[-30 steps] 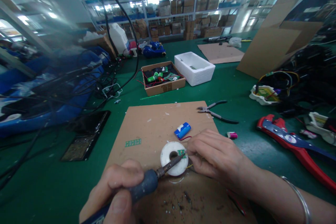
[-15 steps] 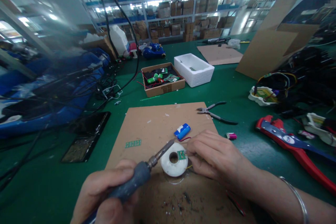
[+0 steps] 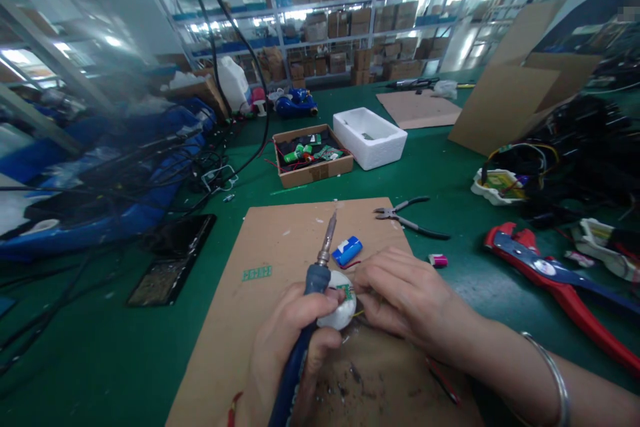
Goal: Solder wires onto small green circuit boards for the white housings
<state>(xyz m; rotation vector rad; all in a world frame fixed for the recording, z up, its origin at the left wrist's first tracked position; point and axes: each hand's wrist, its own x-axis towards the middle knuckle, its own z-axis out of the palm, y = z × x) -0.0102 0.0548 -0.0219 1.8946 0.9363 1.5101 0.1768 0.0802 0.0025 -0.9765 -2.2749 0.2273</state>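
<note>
My left hand [image 3: 287,340] is closed round the blue handle of a soldering iron [image 3: 320,260], whose tip points up and away from me. Its fingers rest against a white solder spool [image 3: 339,303] lying on a cardboard mat [image 3: 280,247]. A tiny green circuit board [image 3: 346,291] sits on the spool. My right hand [image 3: 405,297] is curled at the spool's right edge, fingertips pinched by the small board and a thin yellow wire. A blue cylindrical battery cell [image 3: 347,250] with a red lead lies just beyond the spool.
Pliers [image 3: 407,217] lie at the mat's far right corner, and a red and blue wire stripper [image 3: 555,280] is further right. A cardboard box of parts [image 3: 310,157] and a white foam box [image 3: 370,137] stand behind. Cables and a black tablet [image 3: 173,257] lie at the left.
My left hand has swung the soldering iron off the spool, from lying across it to pointing up and away, and moved right against the spool. My right hand stayed put.
</note>
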